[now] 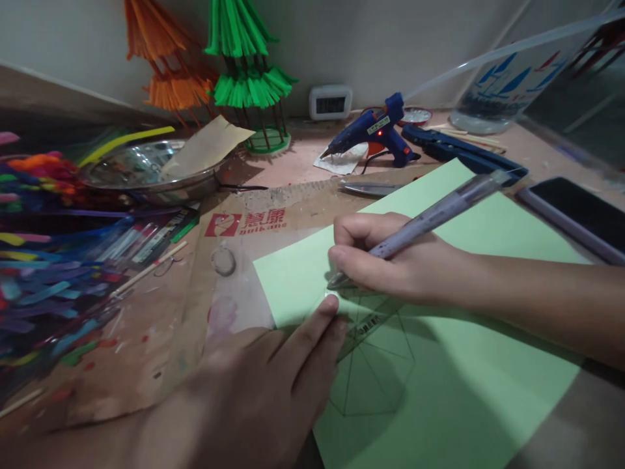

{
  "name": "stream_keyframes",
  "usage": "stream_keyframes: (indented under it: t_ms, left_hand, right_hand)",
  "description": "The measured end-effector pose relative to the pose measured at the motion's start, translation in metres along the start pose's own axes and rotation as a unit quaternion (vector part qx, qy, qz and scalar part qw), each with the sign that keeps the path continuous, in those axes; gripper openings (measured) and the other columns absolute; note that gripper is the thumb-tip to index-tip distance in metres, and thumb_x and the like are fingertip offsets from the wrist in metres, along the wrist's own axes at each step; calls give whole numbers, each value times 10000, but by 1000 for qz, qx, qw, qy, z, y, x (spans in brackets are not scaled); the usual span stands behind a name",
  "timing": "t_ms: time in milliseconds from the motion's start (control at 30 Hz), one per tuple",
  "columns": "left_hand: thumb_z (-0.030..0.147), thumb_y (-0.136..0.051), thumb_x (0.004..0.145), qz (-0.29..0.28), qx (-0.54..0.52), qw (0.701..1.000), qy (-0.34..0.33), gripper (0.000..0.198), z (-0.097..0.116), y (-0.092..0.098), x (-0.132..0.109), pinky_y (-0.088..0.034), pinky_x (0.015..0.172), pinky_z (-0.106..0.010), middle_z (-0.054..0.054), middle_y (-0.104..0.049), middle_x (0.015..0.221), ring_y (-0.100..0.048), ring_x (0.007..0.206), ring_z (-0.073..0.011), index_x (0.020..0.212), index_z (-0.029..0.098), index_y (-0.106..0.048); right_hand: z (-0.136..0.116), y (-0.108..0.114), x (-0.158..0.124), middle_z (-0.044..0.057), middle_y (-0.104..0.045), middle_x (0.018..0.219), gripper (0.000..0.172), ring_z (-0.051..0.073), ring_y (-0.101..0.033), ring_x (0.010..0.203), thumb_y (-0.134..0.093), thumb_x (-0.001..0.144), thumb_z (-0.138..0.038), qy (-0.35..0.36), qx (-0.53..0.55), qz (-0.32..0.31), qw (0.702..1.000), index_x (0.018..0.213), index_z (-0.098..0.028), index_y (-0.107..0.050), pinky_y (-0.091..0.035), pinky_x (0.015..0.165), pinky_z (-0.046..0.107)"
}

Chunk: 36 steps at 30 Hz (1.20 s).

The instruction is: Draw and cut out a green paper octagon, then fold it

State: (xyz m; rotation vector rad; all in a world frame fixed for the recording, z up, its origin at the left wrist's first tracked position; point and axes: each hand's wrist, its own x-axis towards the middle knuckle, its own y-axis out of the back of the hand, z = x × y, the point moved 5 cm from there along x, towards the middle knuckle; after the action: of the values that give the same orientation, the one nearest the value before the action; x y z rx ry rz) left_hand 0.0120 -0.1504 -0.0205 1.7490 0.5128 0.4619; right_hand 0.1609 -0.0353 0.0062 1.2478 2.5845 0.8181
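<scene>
A light green sheet of paper (454, 365) lies on the brown cardboard-covered table (161, 352). My right hand (390, 260) is closed round a purple pen (430, 218), its tip touching the paper near a clear ruler or template (371, 319). Thin pencil lines forming a polygon (371, 378) show on the paper below the pen. My left hand (263, 391) lies flat with fingers stretched out, pressing the ruler and the paper's edge, index fingertip just beside the pen tip.
A blue hot glue gun (375, 133) stands at the back. A steel bowl (146, 172), orange (166, 58) and green (244, 58) paper structures, a small clock (331, 102), and colourful sticks (43, 260) lie left. A phone (581, 212) rests at right.
</scene>
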Motion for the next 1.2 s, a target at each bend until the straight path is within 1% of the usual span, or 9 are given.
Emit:
stream_keyframes:
  t_ms: [133,200,467,533,667,833,1033,1100,1200]
  left_hand:
    - [190,-391,1034,1,-14,1000,2,522,2,-3,-3,-559,715,-393,-134,-533,1570,-743,924,-232,1546,157,-488]
    - [190,-398,1032,-1,-17,1000,-2,527,2,-4,-4,-556,705,-386,-136,-520,1580,-743,940,-233,1552,156,-479]
    - [222,-425,1017,6,-21,1000,10,563,2,-4,-7,-546,628,-387,-125,-509,1591,-738,872,-234,1577,167,-448]
    - [217,-439,1005,2,-20,1000,11,580,2,-4,-7,-551,630,-393,-128,-513,1587,-736,866,-238,1583,163,-440]
    - [213,-444,1001,2,-10,1000,10,558,3,-3,-4,-566,665,-379,-121,-565,1544,-739,868,-231,1557,173,-483]
    - [228,-451,1020,-8,-2,1000,7,550,2,-5,-3,-564,648,-377,-137,-514,1584,-743,864,-233,1567,172,-467]
    - [165,-491,978,-19,-21,1000,1,664,3,-8,-6,-573,656,-398,-145,-463,1622,-745,966,-264,1627,151,-351]
    - [167,-474,979,-21,-23,1000,-2,661,3,-9,-7,-579,623,-404,-155,-463,1618,-750,953,-269,1626,126,-347]
    - [169,-448,972,-10,-36,999,-15,636,2,-10,-7,-588,593,-387,-162,-498,1589,-761,915,-260,1603,108,-393]
  right_hand:
    - [0,-1,-1,-68,-393,605,296,95,-388,571,-559,926,-252,3,-18,-17,1000,677,-215,-404,-286,562,262]
    - [0,-2,-1,-67,-394,604,290,97,-390,574,-561,922,-253,-6,-19,-25,1000,679,-214,-407,-280,562,262]
    - [0,-4,1,-67,-391,603,267,101,-418,601,-557,917,-262,-23,-10,-43,999,689,-212,-429,-276,568,270]
    - [0,-4,1,-69,-401,603,259,99,-414,596,-557,918,-258,-24,-4,-44,999,695,-210,-434,-273,568,268]
    - [1,-4,1,-70,-418,607,258,97,-403,581,-554,931,-270,-24,1,-45,999,707,-211,-442,-270,563,265]
    - [-2,-3,1,-71,-393,593,274,100,-386,571,-549,925,-248,-5,-25,-51,998,694,-217,-406,-260,567,270]
    - [-1,1,-3,-72,-383,585,276,96,-345,542,-550,909,-210,-17,-49,-59,997,693,-224,-380,-237,548,274]
    - [-2,3,-4,-75,-374,575,279,92,-333,530,-535,914,-213,-6,-55,-54,997,689,-225,-371,-232,541,271]
    - [-3,4,-6,-77,-371,555,288,86,-323,507,-510,926,-229,16,-75,-57,995,684,-228,-353,-219,524,264]
